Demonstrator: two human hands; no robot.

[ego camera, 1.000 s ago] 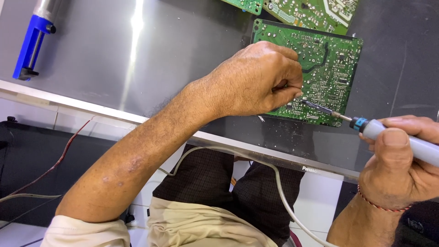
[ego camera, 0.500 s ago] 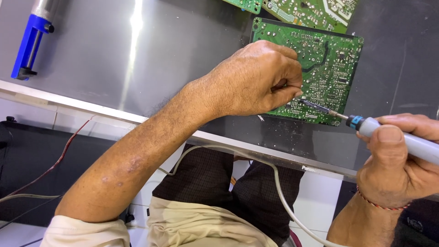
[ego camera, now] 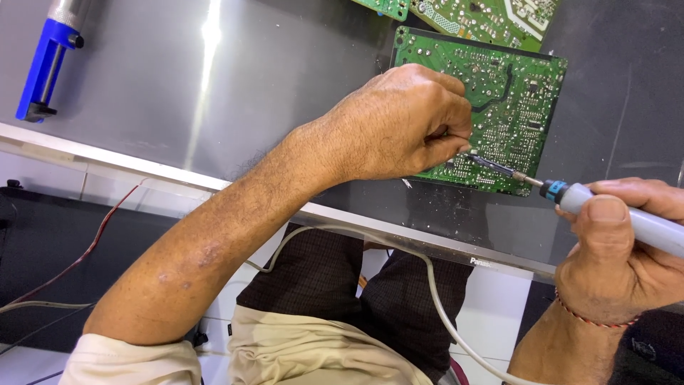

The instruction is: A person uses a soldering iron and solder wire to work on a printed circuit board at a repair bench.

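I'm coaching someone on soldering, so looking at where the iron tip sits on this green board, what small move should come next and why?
Probably hold the soldering iron steady on that joint. Its tip sits on the green circuit board right beside the left hand, whose curled fingers pinch something too small to identify. The right hand grips the handle. With tip and fingers so close, sliding risks a burn.

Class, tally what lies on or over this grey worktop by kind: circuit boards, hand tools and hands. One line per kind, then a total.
Green circuit boards: 2, the main board and a second board at the top edge
Tools: 2, soldering iron and blue-handled tool
Hands: 2, left hand and right hand
Total: 6
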